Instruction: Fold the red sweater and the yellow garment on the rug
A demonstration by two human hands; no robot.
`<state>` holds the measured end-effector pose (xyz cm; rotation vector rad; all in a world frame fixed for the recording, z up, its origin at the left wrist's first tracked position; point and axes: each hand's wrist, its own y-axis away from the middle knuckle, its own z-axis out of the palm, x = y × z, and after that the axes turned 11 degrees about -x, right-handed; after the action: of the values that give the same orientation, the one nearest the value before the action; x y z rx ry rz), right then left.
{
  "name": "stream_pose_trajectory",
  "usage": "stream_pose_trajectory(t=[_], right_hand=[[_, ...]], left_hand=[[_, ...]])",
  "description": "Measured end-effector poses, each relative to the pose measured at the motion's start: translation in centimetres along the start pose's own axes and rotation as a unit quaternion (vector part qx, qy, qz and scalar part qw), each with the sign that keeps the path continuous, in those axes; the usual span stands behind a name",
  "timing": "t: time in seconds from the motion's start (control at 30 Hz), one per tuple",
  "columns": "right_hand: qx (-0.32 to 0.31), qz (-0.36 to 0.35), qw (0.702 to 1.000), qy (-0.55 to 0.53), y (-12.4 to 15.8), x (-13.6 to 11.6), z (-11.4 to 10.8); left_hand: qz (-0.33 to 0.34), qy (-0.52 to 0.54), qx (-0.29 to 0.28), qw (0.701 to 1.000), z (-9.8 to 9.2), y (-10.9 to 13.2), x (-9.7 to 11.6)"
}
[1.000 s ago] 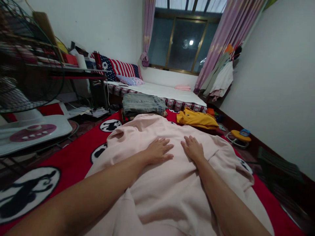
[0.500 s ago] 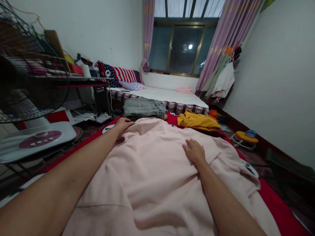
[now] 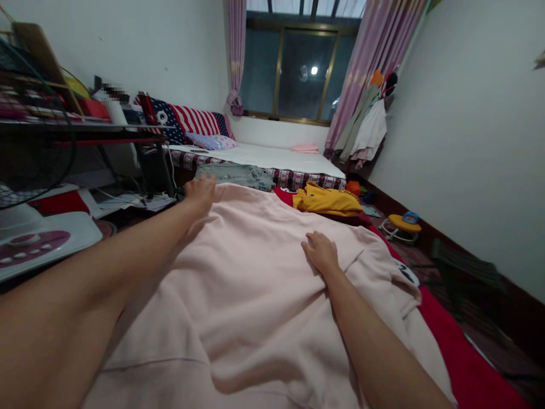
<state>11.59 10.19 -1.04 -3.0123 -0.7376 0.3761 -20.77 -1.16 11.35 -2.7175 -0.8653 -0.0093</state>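
Observation:
A large pale pink garment (image 3: 251,272) lies spread over a red cover (image 3: 460,352), with folds across its middle. At its far left edge is my left hand (image 3: 201,192), fingers bent and closed on the pink cloth, just in front of folded grey-blue jeans (image 3: 242,175). My right hand (image 3: 321,251) rests on the garment right of centre, its fingers apart and holding nothing. Beyond it, a folded yellow garment (image 3: 330,200) sits on the far part of the red cover.
A fan base (image 3: 46,238) and a cluttered desk (image 3: 114,129) are at the left. Behind lies a bed with a white sheet (image 3: 276,156). On the right are a yellow-topped stool (image 3: 402,222) and a dark folding stool (image 3: 464,267).
The view has shifted right. My left hand has lifted the far left edge of the pink garment, pulling it outward over the front of the jeans. My right hand stays on the cloth.

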Motion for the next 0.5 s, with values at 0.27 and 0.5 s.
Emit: stream_pose_trajectory(t=[0.27, 0.5], right_hand=[[0.011, -0.01, 1.0, -0.007, 0.2, 0.0, -0.1], [0.097, -0.155, 0.96, -0.213, 1.2, -3.1, -0.9]], left_hand=[[0.3, 0.037, -0.181, 0.936, 6.5, 4.5, 11.4], [0.274, 0.07, -0.19, 0.94, 11.6, 6.2, 13.0]])
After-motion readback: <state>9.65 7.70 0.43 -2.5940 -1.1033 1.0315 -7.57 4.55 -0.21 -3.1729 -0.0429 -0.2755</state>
